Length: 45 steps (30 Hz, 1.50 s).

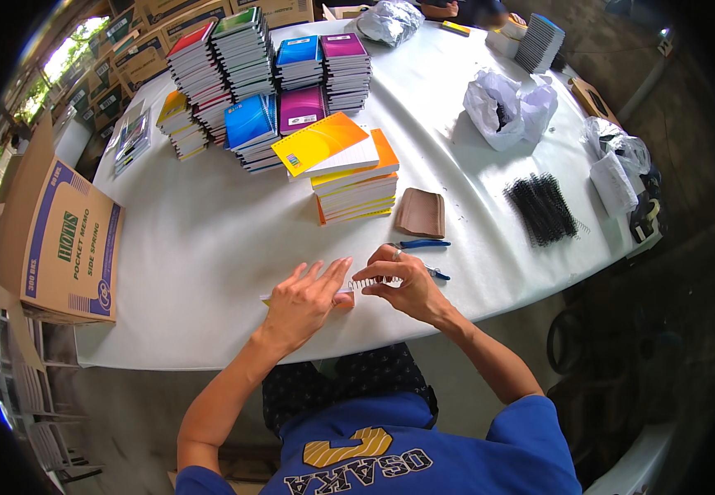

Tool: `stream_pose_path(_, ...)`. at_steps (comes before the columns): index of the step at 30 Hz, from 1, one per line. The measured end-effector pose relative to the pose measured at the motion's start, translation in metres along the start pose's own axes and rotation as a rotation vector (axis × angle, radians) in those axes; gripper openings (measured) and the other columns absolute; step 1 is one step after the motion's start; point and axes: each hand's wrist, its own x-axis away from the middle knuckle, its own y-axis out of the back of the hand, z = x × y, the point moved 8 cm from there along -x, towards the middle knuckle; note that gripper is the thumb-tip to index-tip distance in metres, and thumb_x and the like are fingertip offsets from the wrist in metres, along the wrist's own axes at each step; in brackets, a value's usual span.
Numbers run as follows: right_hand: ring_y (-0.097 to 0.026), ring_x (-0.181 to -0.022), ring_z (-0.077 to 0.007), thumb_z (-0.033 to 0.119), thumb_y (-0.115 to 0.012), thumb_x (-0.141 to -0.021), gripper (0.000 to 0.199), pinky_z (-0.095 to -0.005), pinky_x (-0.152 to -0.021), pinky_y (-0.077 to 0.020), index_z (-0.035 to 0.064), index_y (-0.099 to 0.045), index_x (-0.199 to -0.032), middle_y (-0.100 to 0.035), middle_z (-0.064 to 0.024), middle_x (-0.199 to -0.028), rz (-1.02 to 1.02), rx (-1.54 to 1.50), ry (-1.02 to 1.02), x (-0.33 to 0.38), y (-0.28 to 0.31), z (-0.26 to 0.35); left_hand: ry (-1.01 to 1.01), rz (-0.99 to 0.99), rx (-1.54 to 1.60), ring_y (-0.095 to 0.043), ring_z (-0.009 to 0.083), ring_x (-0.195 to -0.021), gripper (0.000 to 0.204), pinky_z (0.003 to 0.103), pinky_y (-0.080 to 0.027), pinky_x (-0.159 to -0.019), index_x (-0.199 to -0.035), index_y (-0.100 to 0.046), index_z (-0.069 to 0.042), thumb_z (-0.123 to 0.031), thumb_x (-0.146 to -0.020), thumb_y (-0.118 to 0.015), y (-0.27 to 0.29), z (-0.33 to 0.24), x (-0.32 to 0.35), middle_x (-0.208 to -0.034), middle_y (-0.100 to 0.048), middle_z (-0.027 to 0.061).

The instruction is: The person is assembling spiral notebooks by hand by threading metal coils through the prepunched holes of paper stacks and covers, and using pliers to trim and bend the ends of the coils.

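My left hand lies flat, fingers spread, pressing down on a small notebook near the front edge of the white table. My right hand pinches a white spiral binding coil at the notebook's right edge. Blue-handled pliers lie just beyond my right hand. A second blue-handled tool peeks out behind its knuckles.
Stacks of colourful notebooks fill the far table, with an orange-covered stack nearest. A brown pad, a pile of black coils, white plastic bags and cardboard boxes at left surround the work spot.
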Motion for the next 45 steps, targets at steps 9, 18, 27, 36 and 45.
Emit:
stream_pose_path(9,-0.062,-0.083,-0.0247,0.005,-0.072,-0.082,0.026,-0.0380,-0.073,-0.0511,0.0095,-0.071,-0.107,-0.060,-0.0082,-0.093,0.102,0.009,0.095,-0.002,-0.003,0.007,-0.049,-0.020,-0.029,-0.062,0.0302,-0.116,0.060,0.049,-0.048,-0.098,-0.145,-0.041,-0.003,-0.022,-0.092,-0.062,0.001,-0.002,0.002,-0.120,-0.065,0.0150)
stream_pose_path(18,-0.062,-0.093,-0.0312,0.014,-0.062,-0.091,0.027,-0.0427,-0.072,-0.0505,0.0027,-0.048,-0.111,-0.060,-0.0117,-0.102,0.220,0.500,0.168,0.003,-0.016,0.024,0.004,-0.010,0.027,-0.067,0.0301,-0.103,0.068,0.041,-0.056,-0.083,-0.146,-0.042,-0.009,-0.032,-0.088,-0.067,0.005,-0.002,0.000,-0.116,-0.067,0.0142)
stream_pose_path(27,-0.063,-0.088,-0.0351,0.005,-0.059,-0.088,0.010,-0.0456,-0.075,-0.0500,0.0013,-0.058,-0.097,-0.064,-0.0151,-0.093,0.360,0.401,0.032,0.003,-0.030,0.018,0.084,0.171,0.074,-0.068,0.0220,-0.096,0.052,0.039,-0.057,-0.069,-0.138,-0.053,-0.020,-0.041,-0.091,-0.061,-0.016,0.009,0.007,-0.114,-0.067,0.0057)
stream_pose_path(36,-0.055,-0.116,-0.0355,0.028,-0.084,-0.070,0.045,-0.0448,-0.097,-0.0458,0.0169,-0.069,-0.110,-0.055,-0.0158,-0.132,0.176,0.525,-0.092,-0.038,0.119,-0.110,-0.023,0.221,0.092,-0.067,0.0235,-0.102,0.060,0.039,-0.056,-0.082,-0.142,-0.048,-0.028,-0.048,-0.087,-0.062,-0.008,-0.001,0.011,-0.125,-0.065,-0.0013)
stream_pose_path(45,-0.063,-0.106,-0.0242,0.038,-0.061,-0.088,0.047,-0.0365,-0.095,-0.0469,0.0074,-0.067,-0.123,-0.069,-0.0119,-0.116,0.820,0.090,-0.114,-0.038,-0.004,-0.024,0.090,0.035,-0.065,-0.070,0.0263,-0.086,0.078,0.040,-0.056,-0.071,-0.147,-0.041,-0.023,-0.049,-0.079,-0.070,0.007,0.041,0.015,-0.108,-0.070,0.0076)
